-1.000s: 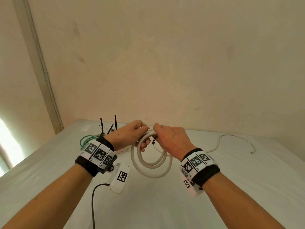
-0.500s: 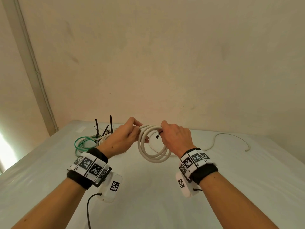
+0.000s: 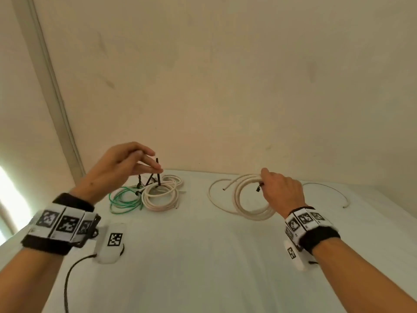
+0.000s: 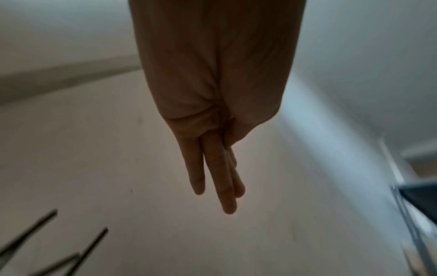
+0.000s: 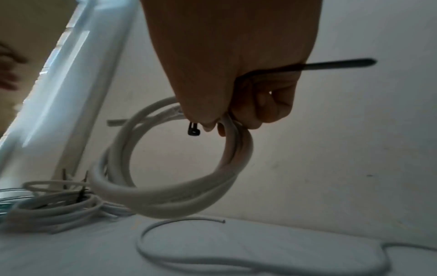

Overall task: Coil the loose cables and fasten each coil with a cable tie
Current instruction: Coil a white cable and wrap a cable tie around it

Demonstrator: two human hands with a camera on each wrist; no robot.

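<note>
Head view: two forearms with tag-marked wristbands reach over a white-covered table (image 3: 203, 256) set against a plain beige wall (image 3: 225, 75). The right hand (image 3: 281, 192) grips a coil of thick white cable (image 3: 242, 201) at its top — fingers curled round the bundled loops, the coil hanging from the hand with its lower edge at or just above the table. A black cable tie (image 5: 340, 64) is caught in the same grip: in the right wrist view its tail sticks out sideways past the hand, and its small square head (image 5: 193, 128) shows just beside the fingertips. One loose end of this cable curves away to the left of the coil.

The left hand (image 3: 123, 164) is raised and holds nothing, its fingers (image 4: 217, 175) straight and close together. It hovers above a cluster at the far left of the table: a green wire coil (image 3: 123, 199) and a second white cable coil (image 3: 161, 196), touching each other, with black tie tails (image 3: 157, 171) standing up from them just beside the left fingertips.

Well to the right, a thin pale cable (image 3: 331, 192) lies uncoiled in an arc near the wall. Nearer the person, a small white tagged device (image 3: 110, 242) with a black lead (image 3: 67, 281) sits under the left wrist.
</note>
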